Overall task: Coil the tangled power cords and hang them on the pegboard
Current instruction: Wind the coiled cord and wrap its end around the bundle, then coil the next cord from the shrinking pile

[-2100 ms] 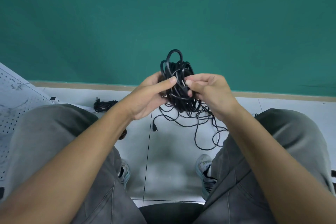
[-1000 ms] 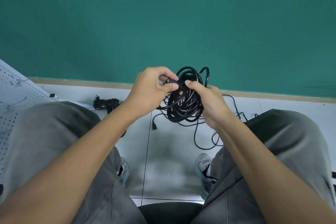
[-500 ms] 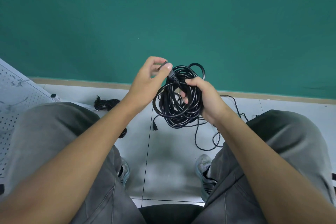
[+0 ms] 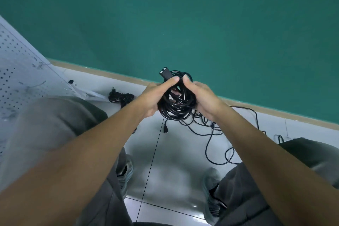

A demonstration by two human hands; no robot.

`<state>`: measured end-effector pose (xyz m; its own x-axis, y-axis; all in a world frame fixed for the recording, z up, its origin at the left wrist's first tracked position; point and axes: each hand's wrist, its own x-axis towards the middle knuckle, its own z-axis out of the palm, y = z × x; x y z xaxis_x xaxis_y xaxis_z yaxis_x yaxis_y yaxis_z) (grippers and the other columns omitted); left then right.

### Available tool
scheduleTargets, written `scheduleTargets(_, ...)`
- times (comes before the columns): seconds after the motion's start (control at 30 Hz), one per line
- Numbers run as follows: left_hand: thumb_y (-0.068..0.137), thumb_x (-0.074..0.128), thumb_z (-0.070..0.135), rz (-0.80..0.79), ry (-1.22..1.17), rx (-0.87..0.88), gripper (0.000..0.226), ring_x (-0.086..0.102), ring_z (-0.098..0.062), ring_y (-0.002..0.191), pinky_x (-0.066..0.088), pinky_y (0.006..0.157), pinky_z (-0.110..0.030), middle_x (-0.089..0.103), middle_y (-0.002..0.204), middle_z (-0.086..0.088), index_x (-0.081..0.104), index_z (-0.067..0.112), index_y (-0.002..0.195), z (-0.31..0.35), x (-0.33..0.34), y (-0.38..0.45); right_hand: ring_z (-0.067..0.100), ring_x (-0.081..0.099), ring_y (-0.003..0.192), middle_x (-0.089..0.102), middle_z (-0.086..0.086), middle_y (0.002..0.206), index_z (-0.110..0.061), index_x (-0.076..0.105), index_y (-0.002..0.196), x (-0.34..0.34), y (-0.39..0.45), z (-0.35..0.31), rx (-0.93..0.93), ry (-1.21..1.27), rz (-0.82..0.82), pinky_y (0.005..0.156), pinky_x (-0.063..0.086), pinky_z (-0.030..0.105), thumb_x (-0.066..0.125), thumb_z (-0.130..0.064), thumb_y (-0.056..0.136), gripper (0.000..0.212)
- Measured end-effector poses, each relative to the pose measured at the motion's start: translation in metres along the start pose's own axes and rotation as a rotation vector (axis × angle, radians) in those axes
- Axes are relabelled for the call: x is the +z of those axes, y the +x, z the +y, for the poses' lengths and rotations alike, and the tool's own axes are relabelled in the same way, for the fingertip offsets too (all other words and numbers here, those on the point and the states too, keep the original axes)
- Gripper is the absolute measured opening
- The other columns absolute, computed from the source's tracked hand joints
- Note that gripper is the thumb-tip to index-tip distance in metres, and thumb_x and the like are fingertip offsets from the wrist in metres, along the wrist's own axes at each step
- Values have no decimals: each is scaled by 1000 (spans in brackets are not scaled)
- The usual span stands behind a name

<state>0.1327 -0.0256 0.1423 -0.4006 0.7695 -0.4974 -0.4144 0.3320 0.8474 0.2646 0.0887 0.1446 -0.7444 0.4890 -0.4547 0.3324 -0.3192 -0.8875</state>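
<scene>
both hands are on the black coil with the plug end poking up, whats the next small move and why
Probably wrap the plug end around the coil to bind it: left hand and right hand grip the loops, but nothing ties them, and the pegboard waits on the left.

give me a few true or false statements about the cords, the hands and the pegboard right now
1. Both hands hold the coiled cord. True: the left hand and the right hand grip it from either side.
2. A plug sticks up from the top of the coil. True.
3. The coil hangs on the pegboard. False: it is held in the air; the pegboard stands off to the left.
4. No cord is left on the floor. False: a loose cord trails there, and a small bundle lies near the pegboard.
5. The wall is white. False: it is green.
</scene>
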Motion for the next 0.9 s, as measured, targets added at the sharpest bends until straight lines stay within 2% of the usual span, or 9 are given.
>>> scheduleTargets(0.13,91,78,35,169,-78,-14,48,76,-32,99,57,99,-47,77,107,-18,71,-6,115,-37,-26,32,27,72,110,75,11,117,-13,61,127,-2,46,28,28,-8,-37,101,54,43,73,-15,94,35)
scheduleTargets(0.23,90,79,27,272,-119,-27,32,76,-25,86,63,85,-39,78,102,-14,75,2,110,-66,-41,55,31,73,106,76,15,113,-19,65,120,1,79,49,63,-71,-57,99,56,43,73,-5,92,32)
scheduleTargets(0.33,87,83,22,371,-146,-57,30,78,-23,85,61,70,-29,79,101,-14,76,4,110,-93,-55,79,22,72,107,73,8,119,-16,61,131,8,107,69,139,-115,-30,96,57,36,78,-24,90,46)
scheduleTargets(0.4,84,86,20,426,-151,-83,35,78,-28,90,62,75,-32,79,102,-15,75,3,112,-111,-67,97,21,65,120,66,4,134,-21,55,141,11,128,86,223,-141,-40,104,52,42,82,-57,71,83)
scheduleTargets(0.47,82,87,15,476,-166,-114,37,77,-34,95,63,77,-35,78,105,-19,74,0,113,-130,-82,114,23,59,129,60,1,142,-24,55,141,10,154,106,277,-140,-47,106,51,44,79,-70,62,95)
scheduleTargets(0.6,81,88,14,546,-107,-208,33,76,-34,93,64,81,-42,78,104,-15,76,7,110,-164,-113,142,20,53,132,53,0,146,-20,55,141,7,186,140,346,-218,-39,92,53,32,66,-49,96,55)
scheduleTargets(0.73,76,91,27,566,48,-311,33,73,-29,99,58,96,-48,77,101,-5,75,17,104,-192,-143,168,17,64,113,64,4,131,-22,63,118,-7,204,165,392,-282,-30,94,55,36,61,-40,102,25)
scheduleTargets(0.8,65,94,41,505,102,-343,44,74,-29,100,56,99,-51,79,101,-3,77,23,101,-205,-151,179,18,66,105,67,6,126,-22,62,111,-15,211,172,400,-288,-3,99,55,41,60,-34,103,15)
scheduleTargets(0.9,58,93,49,350,162,-347,40,75,-29,101,54,101,-53,80,98,-1,80,31,91,-228,-157,197,25,70,104,70,8,122,-16,64,116,-27,220,181,426,-282,37,103,53,47,60,-30,103,19)
